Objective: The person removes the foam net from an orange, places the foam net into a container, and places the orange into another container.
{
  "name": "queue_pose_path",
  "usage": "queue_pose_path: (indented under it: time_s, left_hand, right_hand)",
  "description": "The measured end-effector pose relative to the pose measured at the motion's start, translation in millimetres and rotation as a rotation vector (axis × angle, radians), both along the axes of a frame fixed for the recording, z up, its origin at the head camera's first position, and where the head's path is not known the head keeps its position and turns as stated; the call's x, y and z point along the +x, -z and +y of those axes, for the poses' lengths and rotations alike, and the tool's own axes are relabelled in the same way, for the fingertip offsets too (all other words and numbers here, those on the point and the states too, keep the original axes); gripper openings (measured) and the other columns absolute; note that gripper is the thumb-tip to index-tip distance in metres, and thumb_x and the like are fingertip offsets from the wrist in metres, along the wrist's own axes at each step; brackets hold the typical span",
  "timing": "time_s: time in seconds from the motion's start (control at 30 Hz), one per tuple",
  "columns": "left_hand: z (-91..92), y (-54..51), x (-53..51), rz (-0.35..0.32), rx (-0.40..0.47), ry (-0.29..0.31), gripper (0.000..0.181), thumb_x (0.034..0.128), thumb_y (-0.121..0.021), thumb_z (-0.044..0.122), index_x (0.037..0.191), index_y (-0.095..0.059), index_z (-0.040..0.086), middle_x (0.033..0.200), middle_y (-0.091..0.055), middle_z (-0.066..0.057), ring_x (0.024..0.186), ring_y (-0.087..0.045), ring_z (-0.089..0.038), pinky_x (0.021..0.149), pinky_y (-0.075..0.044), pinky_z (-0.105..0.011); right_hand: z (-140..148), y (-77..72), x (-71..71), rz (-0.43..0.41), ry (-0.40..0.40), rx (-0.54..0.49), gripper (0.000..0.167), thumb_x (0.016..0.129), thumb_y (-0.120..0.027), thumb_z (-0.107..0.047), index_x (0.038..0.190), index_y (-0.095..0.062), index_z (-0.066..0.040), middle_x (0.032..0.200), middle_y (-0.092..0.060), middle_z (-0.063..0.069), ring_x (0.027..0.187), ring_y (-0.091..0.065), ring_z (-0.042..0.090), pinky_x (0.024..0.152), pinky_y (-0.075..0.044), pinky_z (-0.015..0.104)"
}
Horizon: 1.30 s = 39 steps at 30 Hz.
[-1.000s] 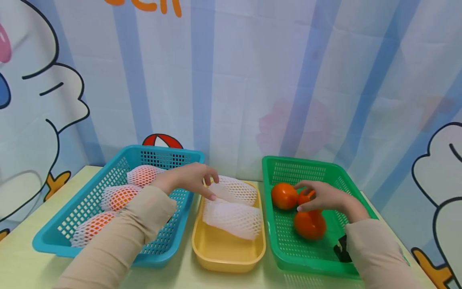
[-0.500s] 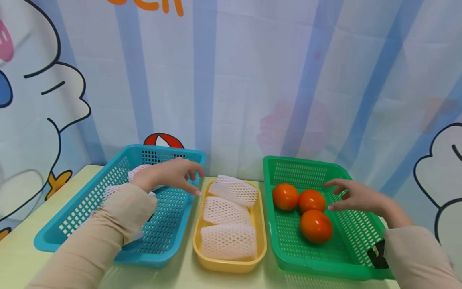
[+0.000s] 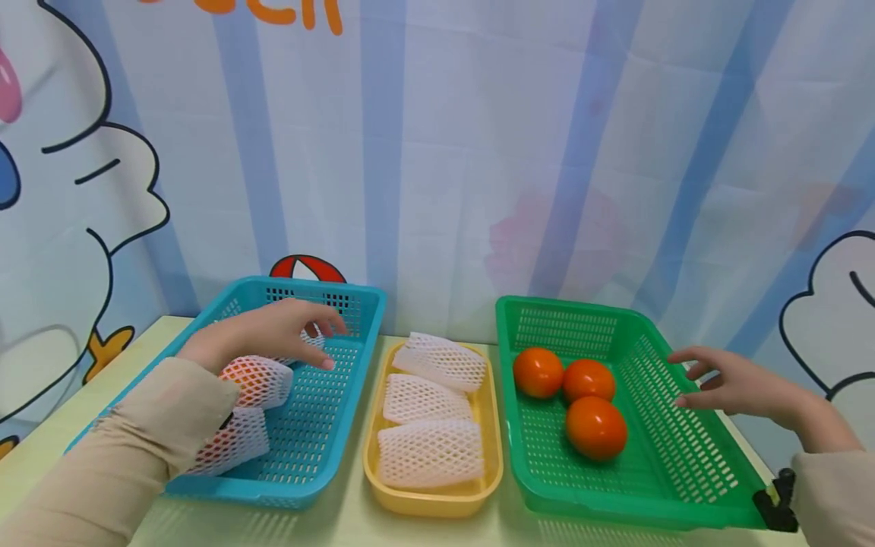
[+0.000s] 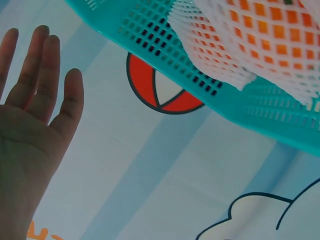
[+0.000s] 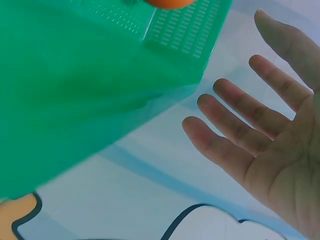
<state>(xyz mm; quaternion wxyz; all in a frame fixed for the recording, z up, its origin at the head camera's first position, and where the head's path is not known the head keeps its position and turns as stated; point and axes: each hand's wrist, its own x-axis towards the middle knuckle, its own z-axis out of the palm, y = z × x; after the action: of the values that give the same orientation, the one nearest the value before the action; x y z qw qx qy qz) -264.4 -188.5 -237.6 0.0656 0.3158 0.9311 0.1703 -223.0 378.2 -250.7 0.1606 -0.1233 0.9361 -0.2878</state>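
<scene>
My left hand (image 3: 273, 334) hovers over the blue basket (image 3: 349, 403), holding nothing; its fingers look relaxed in the left wrist view (image 4: 37, 115). Beneath it lie net-wrapped orange fruits (image 3: 256, 380), partly hidden by hand and sleeve. My right hand (image 3: 745, 387), also holding nothing, is above the right side of the green basket (image 3: 649, 501), its fingers spread in the right wrist view (image 5: 265, 130). Three bare orange-red fruits (image 3: 596, 428) sit grouped in the green basket. Between the baskets, a yellow tray (image 3: 437, 505) holds three white foam nets (image 3: 431, 453), laid one behind another.
A pale yellow table (image 3: 342, 524) bears all three containers. Behind it hangs a striped blue and white cloth (image 3: 451, 167) with cartoon drawings. A black device (image 3: 778, 500) is at the right wrist, by the green basket's front right corner.
My left hand has moved left from the yellow tray to over the blue basket. My right hand has moved right, away from the bare fruits. All three foam nets now show fully.
</scene>
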Motion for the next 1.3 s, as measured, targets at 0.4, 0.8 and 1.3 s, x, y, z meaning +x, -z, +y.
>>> queue_pose_path:
  time_s: [0.4, 0.8, 1.3]
  left_hand:
    - [-37.1, 5.9, 8.1, 0.044, 0.041, 0.006, 0.047, 0.0794, -0.073, 0.033, 0.116, -0.059, 0.008, 0.112, -0.061, -0.004, 0.104, -0.055, -0.029, 0.085, -0.046, -0.045]
    - [-65.2, 14.8, 12.8, -0.017, 0.007, -0.093, 0.050, 0.0784, -0.074, 0.033, 0.117, -0.058, 0.005, 0.110, -0.060, -0.006, 0.104, -0.054, -0.032, 0.082, -0.048, -0.048]
    - [-83.3, 28.9, 16.3, -0.131, -0.052, -0.144, 0.053, 0.0738, -0.077, 0.033, 0.114, -0.058, 0.005, 0.107, -0.059, -0.009, 0.100, -0.054, -0.030, 0.079, -0.049, -0.045]
  right_hand:
    - [27, 12.2, 2.7, -0.072, 0.126, 0.050, 0.079, 0.087, -0.065, -0.029, 0.138, -0.021, 0.012, 0.112, -0.047, 0.031, 0.093, -0.059, 0.035, 0.065, -0.051, 0.044]
    - [41, 35.9, 7.9, -0.148, 0.153, -0.014, 0.087, 0.087, -0.066, -0.025, 0.138, -0.009, 0.017, 0.113, -0.043, 0.040, 0.089, -0.060, 0.035, 0.068, -0.052, 0.047]
    - [42, 50.7, 5.5, -0.228, 0.207, -0.044, 0.094, 0.088, -0.065, -0.026, 0.138, 0.001, 0.018, 0.114, -0.040, 0.042, 0.091, -0.060, 0.038, 0.071, -0.051, 0.050]
